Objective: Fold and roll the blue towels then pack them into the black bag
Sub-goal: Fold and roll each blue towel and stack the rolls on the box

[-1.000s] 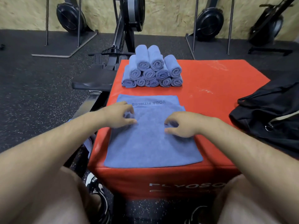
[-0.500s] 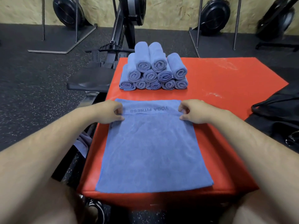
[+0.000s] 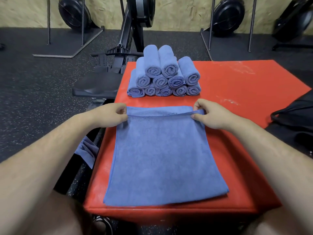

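Note:
A folded blue towel [image 3: 162,160] lies flat on the red plyo box [image 3: 237,92] in front of me. My left hand [image 3: 111,115] pinches its far left corner and my right hand [image 3: 208,114] pinches its far right corner; the far edge is curled over a little between them. Behind it, several rolled blue towels [image 3: 165,75] are stacked in a pyramid at the back of the box. The black bag [image 3: 294,119] lies at the right edge, partly cut off by the frame.
A rowing machine [image 3: 128,38] and its black seat [image 3: 94,85] stand just left of the box. More blue cloth [image 3: 86,150] hangs beside the box's left side. Black rubber floor surrounds everything, with other machines along the far wall.
Both hands moved from the towel's middle out to its far corners and took hold of them. The far edge with the printed lettering has been turned over toward me.

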